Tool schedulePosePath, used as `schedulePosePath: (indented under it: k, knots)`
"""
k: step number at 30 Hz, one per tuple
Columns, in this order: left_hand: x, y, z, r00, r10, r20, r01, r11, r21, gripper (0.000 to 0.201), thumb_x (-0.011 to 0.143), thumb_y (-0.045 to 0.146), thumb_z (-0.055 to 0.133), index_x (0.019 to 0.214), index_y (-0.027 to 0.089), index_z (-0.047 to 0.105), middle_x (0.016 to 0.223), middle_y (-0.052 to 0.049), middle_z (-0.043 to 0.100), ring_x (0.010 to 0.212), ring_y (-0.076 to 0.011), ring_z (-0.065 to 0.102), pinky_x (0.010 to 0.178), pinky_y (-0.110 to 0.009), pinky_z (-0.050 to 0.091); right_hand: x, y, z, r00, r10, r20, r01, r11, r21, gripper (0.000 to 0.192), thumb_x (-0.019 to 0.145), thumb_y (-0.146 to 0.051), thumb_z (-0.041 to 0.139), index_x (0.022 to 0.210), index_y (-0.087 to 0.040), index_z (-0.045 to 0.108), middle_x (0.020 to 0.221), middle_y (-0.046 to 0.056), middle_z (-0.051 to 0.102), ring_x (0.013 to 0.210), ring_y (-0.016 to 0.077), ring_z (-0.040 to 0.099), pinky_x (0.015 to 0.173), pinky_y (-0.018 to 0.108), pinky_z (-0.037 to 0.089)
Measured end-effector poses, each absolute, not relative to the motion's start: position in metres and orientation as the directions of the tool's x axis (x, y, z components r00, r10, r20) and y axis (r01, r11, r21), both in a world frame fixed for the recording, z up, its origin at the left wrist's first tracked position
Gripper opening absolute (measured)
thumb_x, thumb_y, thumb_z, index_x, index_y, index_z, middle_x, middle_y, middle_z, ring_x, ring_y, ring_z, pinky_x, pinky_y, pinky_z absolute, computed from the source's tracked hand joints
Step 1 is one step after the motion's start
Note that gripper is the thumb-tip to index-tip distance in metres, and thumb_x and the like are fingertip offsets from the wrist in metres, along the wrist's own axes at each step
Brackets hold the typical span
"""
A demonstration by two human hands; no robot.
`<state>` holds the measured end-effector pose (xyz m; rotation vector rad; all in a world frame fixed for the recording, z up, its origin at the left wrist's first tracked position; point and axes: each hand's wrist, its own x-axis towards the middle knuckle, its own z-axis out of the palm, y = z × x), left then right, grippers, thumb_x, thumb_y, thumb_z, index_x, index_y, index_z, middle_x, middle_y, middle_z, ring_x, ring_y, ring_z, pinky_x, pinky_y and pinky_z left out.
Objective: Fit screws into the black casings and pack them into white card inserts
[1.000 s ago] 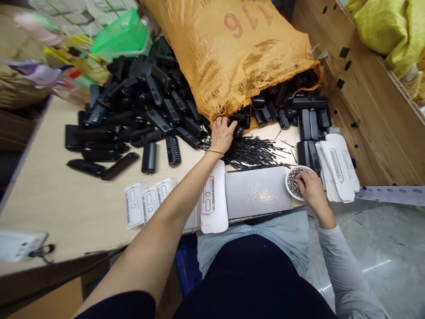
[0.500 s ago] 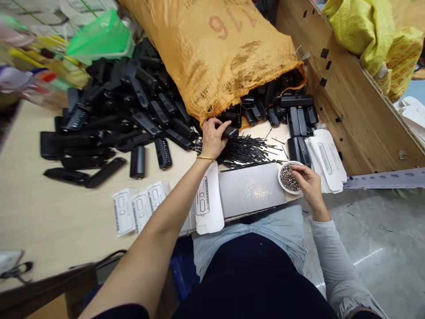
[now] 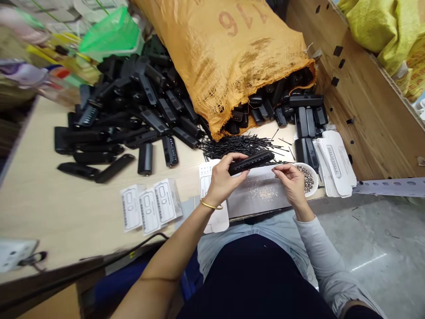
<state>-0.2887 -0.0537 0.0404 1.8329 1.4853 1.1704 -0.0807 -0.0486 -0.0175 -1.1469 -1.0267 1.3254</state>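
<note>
Rods (image 3: 245,144) are lying just beyond the hands (image 3: 255,179), a bowl (image 3: 310,177) sitting right of them, cards (image 3: 151,210) lying left on the table (image 3: 66,212).

We see a black ribbed part (image 3: 251,161), a heap of black parts (image 3: 133,110) and thin black pins (image 3: 242,145). The sack (image 3: 229,53) is orange with faded red digits. The bowl (image 3: 314,177) is white, holding silvery bits. The cards (image 3: 151,210) are white with black line print; the basket (image 3: 111,35) is green.
</note>
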Motion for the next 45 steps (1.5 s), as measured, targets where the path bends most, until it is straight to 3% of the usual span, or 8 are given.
schedulePosePath:
  k: [6, 10, 13, 17, 27, 38, 42, 45]
  knots:
    - [-0.282, -0.060, 0.033, -0.149, 0.881, 0.450, 0.444, -0.347, 0.826, 0.045, 0.068, 0.021, 0.081, 0.109, 0.018, 0.062, 0.107, -0.007, 0.066, 0.100, -0.0177, 0.063, 0.090, -0.033, 0.051, -0.090, -0.056, -0.016, 0.016, 0.996, -0.086, -0.179, -0.082, -0.980, 0.014, 0.078, -0.027, 0.073, 0.087, -0.017, 0.070, 0.087, 0.004, 0.068, 0.070, 0.0094, 0.060, 0.070, 0.023, 0.049]
    - [-0.274, -0.053, 0.032, -0.284, 0.956, 0.075, -0.023, -0.085, 0.996, 0.047, 0.063, 0.028, 0.084, 0.104, 0.017, 0.064, 0.104, -0.006, 0.066, 0.098, -0.0173, 0.061, 0.091, -0.033, 0.050, -0.092, -0.059, -0.013, 0.018, 0.994, -0.108, -0.182, -0.103, -0.978, 0.019, 0.077, -0.029, 0.074, 0.089, -0.016, 0.069, 0.090, 0.005, 0.068, 0.074, 0.0111, 0.062, 0.071, 0.025, 0.051]
    - [-0.264, -0.048, 0.034, -0.180, 0.913, -0.366, -0.653, 0.168, 0.739, 0.034, 0.079, 0.035, 0.072, 0.105, 0.018, 0.057, 0.110, -0.005, 0.064, 0.106, -0.0202, 0.061, 0.096, -0.040, 0.048, -0.095, -0.063, -0.013, 0.065, 0.993, -0.096, -0.162, -0.084, -0.983, 0.020, 0.076, -0.030, 0.074, 0.086, -0.015, 0.067, 0.086, 0.005, 0.067, 0.072, 0.0122, 0.061, 0.069, 0.027, 0.051]
    - [-0.256, -0.046, 0.035, -0.013, 0.809, -0.587, -0.869, 0.282, 0.408, 0.022, 0.098, 0.031, 0.046, 0.102, 0.013, 0.057, 0.110, -0.008, 0.064, 0.106, -0.0208, 0.063, 0.100, -0.045, 0.047, -0.100, -0.069, -0.014, 0.154, 0.986, 0.059, 0.015, 0.058, -0.998, 0.014, 0.082, -0.030, 0.068, 0.085, -0.016, 0.066, 0.085, 0.005, 0.064, 0.079, 0.0138, 0.060, 0.076, 0.030, 0.049]
    - [-0.251, -0.053, 0.029, -0.039, 0.826, -0.562, -0.871, 0.248, 0.423, 0.017, 0.099, 0.026, 0.044, 0.103, 0.014, 0.056, 0.112, -0.007, 0.062, 0.108, -0.0208, 0.062, 0.101, -0.049, 0.046, -0.104, -0.069, -0.004, 0.072, 0.921, 0.382, 0.290, 0.347, -0.892, 0.004, 0.088, -0.020, 0.060, 0.085, -0.019, 0.063, 0.085, 0.003, 0.062, 0.084, 0.0148, 0.059, 0.078, 0.031, 0.047]
    - [-0.245, -0.059, 0.032, -0.094, 0.826, -0.555, -0.849, 0.224, 0.478, 0.011, 0.099, 0.024, 0.044, 0.102, 0.016, 0.051, 0.106, -0.004, 0.063, 0.105, -0.0201, 0.063, 0.101, -0.048, 0.046, -0.117, -0.077, -0.022, 0.161, 0.888, 0.431, 0.209, 0.396, -0.894, 0.010, 0.088, -0.016, 0.059, 0.093, -0.021, 0.066, 0.090, 0.004, 0.063, 0.087, 0.0154, 0.061, 0.080, 0.033, 0.050]
    - [-0.253, -0.080, 0.039, -0.217, 0.961, -0.171, -0.536, 0.029, 0.843, 0.027, 0.084, 0.039, 0.066, 0.106, 0.028, 0.054, 0.115, -0.001, 0.061, 0.116, -0.0231, 0.058, 0.105, -0.048, 0.042, -0.099, -0.076, -0.024, 0.178, 0.951, 0.252, 0.133, 0.231, -0.964, 0.013, 0.089, -0.024, 0.059, 0.100, -0.019, 0.065, 0.100, 0.007, 0.063, 0.096, 0.0164, 0.061, 0.088, 0.034, 0.049]
    - [-0.252, -0.089, 0.029, 0.045, 0.997, 0.067, -0.075, -0.064, 0.995, 0.030, 0.079, 0.039, 0.069, 0.103, 0.026, 0.058, 0.107, -0.007, 0.064, 0.110, -0.0253, 0.060, 0.101, -0.047, 0.045, -0.077, -0.069, -0.021, 0.365, 0.910, 0.198, 0.103, 0.172, -0.980, 0.023, 0.087, -0.031, 0.061, 0.105, -0.017, 0.060, 0.100, 0.008, 0.063, 0.094, 0.0166, 0.061, 0.088, 0.034, 0.050]
